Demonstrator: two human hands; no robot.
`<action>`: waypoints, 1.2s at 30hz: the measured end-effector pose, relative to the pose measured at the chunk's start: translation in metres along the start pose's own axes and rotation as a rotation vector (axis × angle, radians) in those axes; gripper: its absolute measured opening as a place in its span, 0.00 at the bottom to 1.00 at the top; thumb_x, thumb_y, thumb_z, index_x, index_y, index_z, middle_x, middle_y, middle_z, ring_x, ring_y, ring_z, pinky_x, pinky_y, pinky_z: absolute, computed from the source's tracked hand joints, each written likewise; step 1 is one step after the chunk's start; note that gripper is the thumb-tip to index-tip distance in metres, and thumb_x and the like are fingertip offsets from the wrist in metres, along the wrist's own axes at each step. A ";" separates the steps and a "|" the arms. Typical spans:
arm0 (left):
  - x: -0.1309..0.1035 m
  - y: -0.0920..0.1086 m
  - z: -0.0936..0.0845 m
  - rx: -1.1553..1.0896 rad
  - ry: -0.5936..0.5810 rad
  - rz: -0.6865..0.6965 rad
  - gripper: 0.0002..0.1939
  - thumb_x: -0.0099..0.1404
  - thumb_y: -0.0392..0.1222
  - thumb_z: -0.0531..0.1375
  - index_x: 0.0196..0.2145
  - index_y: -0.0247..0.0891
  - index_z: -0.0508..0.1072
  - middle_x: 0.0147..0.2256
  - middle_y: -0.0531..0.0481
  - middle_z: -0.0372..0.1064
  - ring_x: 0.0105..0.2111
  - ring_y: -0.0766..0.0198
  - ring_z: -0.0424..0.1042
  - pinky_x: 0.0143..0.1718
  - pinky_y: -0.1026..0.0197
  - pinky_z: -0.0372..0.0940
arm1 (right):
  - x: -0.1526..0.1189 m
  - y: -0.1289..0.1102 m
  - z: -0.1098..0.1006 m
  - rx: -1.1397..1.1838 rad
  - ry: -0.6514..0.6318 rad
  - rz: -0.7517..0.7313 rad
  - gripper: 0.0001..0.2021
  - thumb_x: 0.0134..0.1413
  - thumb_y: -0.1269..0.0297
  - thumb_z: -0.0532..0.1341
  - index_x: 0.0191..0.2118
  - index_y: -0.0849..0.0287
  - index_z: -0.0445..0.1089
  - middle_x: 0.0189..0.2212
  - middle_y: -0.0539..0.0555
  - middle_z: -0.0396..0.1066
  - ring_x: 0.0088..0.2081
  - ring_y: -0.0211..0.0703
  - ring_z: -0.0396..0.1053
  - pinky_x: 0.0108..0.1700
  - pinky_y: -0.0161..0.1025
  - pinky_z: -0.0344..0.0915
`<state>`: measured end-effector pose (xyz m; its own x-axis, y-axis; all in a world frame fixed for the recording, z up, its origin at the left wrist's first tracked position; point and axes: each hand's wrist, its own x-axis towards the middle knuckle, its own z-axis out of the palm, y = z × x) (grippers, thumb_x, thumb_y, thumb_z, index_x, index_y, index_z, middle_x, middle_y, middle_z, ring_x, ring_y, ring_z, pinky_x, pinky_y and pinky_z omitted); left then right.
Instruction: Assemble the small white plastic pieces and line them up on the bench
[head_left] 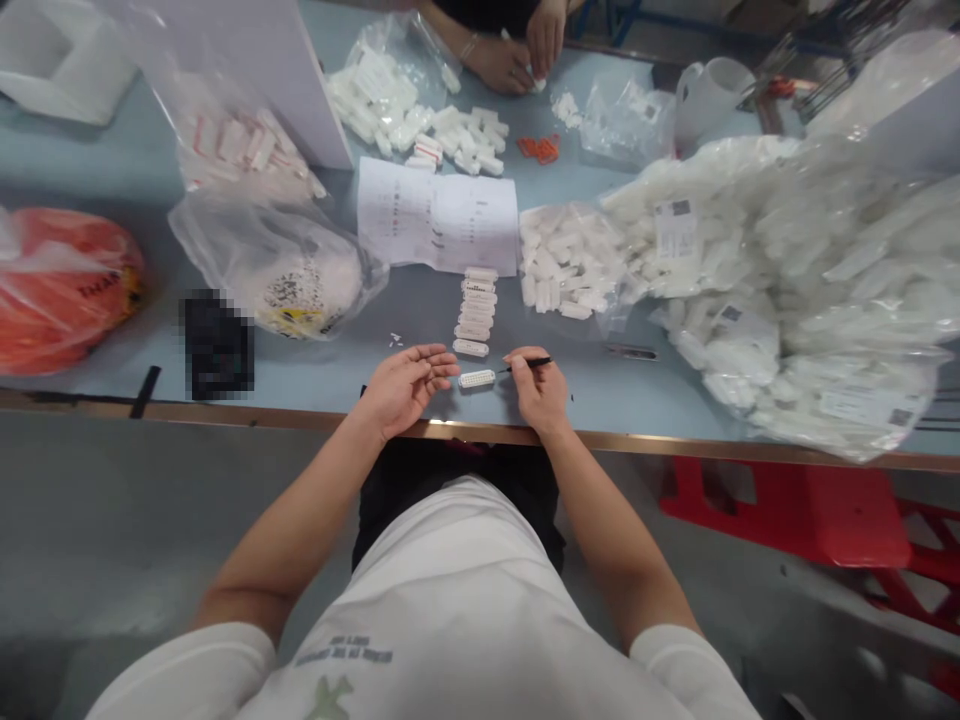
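Note:
A white connector piece with rows of small holes (477, 380) lies on the blue-grey table between my hands. My left hand (409, 388) is open, palm partly up, its fingertips close to the piece's left end. On the right, my right hand (538, 388) pinches a thin black tool (531, 363), whose tip points left toward the piece. Just beyond, a column of similar white pieces (474, 318) runs away from me toward printed sheets (439, 215). A few tiny white bits (396, 341) lie beyond my left hand.
Bags of white parts (750, 240) fill the right side. Loose white parts (570, 258) spill nearer the middle. Tweezers (632, 352) lie to the right. On the left are a clear bag (300, 280) and an orange bag (64, 285). Another person's hands (517, 62) work across the table.

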<state>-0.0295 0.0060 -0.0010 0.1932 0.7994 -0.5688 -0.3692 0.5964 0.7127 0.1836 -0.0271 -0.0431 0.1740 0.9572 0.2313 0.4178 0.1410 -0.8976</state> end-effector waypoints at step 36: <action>-0.016 -0.025 0.010 0.091 -0.276 0.011 0.22 0.55 0.49 0.72 0.39 0.30 0.73 0.32 0.48 0.75 0.26 0.71 0.73 0.27 0.68 0.68 | -0.010 -0.048 0.002 -0.180 -0.263 -0.162 0.10 0.64 0.62 0.58 0.43 0.51 0.76 0.40 0.55 0.74 0.40 0.42 0.72 0.40 0.39 0.71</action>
<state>-0.0144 -0.0210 -0.0053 0.4344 0.7879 -0.4365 -0.2924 0.5818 0.7590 0.1600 -0.0431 -0.0028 -0.1335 0.9616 0.2397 0.5757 0.2722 -0.7710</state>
